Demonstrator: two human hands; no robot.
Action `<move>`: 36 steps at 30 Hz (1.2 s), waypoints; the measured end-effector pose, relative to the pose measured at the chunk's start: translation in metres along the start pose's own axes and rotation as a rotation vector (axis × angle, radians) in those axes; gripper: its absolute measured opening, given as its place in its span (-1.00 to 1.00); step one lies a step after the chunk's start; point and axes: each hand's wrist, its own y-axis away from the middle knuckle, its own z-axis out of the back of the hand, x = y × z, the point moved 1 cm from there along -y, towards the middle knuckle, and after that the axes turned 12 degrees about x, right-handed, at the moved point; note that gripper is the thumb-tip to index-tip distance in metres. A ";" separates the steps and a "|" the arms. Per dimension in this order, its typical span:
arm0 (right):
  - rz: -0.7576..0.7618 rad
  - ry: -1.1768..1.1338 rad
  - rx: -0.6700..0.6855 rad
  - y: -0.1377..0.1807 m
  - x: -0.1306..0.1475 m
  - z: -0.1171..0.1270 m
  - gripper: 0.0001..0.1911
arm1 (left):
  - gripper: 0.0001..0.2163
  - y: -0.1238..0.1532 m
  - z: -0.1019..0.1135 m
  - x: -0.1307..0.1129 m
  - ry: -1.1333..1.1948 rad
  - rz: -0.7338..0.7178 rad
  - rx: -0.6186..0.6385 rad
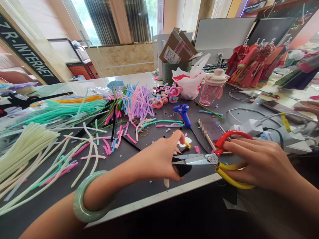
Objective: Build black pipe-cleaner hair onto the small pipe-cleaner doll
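Observation:
My right hand [261, 162] grips scissors [201, 159] with one red and one yellow handle, fingers through the loops. The blades point left and are almost closed against a small black piece [183, 169]. My left hand [159, 157] pinches that black piece near the table's front edge, fingers curled round it. A pale green bangle [81, 199] sits on my left wrist. A small white scrap [166, 182] lies just below the left hand.
Piles of coloured pipe cleaners [50, 132] cover the left of the dark table [139, 196]. A blue glue gun [183, 114], pink bottle [213, 87], plastic bag [191, 81], cardboard box [176, 46] and cables [274, 122] lie behind. Another person's hand [307, 108] rests far right.

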 end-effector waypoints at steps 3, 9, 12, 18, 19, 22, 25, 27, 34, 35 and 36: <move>0.011 -0.020 -0.032 0.001 -0.001 -0.001 -0.88 | -0.48 0.001 0.001 -0.002 0.001 0.007 0.006; 0.025 -0.030 -0.024 0.003 -0.004 0.000 -0.92 | -0.50 0.003 0.003 -0.007 -0.006 -0.022 0.019; 0.030 -0.022 -0.022 0.003 -0.005 0.000 -0.92 | -0.54 0.002 0.003 -0.007 -0.010 -0.023 0.008; 0.025 -0.037 -0.023 0.001 -0.005 0.000 -0.90 | -0.59 0.001 0.004 -0.007 -0.016 -0.019 0.038; 0.024 -0.041 -0.026 0.002 -0.006 -0.001 -0.90 | -0.60 0.001 0.004 -0.007 -0.010 -0.021 0.045; 0.052 -0.052 -0.042 0.003 -0.007 -0.004 -0.91 | -0.62 0.000 0.003 -0.006 0.005 -0.039 0.053; 0.064 -0.043 -0.054 0.005 -0.009 -0.006 -0.92 | -0.63 -0.001 0.002 -0.005 0.006 -0.045 0.053; 0.045 -0.044 -0.046 0.006 -0.011 -0.006 -0.89 | -0.63 -0.002 0.002 -0.004 0.000 -0.037 0.052; -0.148 0.035 -0.073 0.013 -0.020 -0.008 -0.66 | -0.55 -0.006 0.006 0.006 0.079 -0.054 -0.031; -0.212 0.078 -0.052 0.016 -0.021 -0.010 -0.61 | -0.54 -0.007 0.007 0.008 0.117 -0.065 -0.047; -0.276 0.107 -0.012 0.019 -0.022 -0.012 -0.57 | -0.54 -0.008 0.009 0.012 0.156 -0.068 -0.071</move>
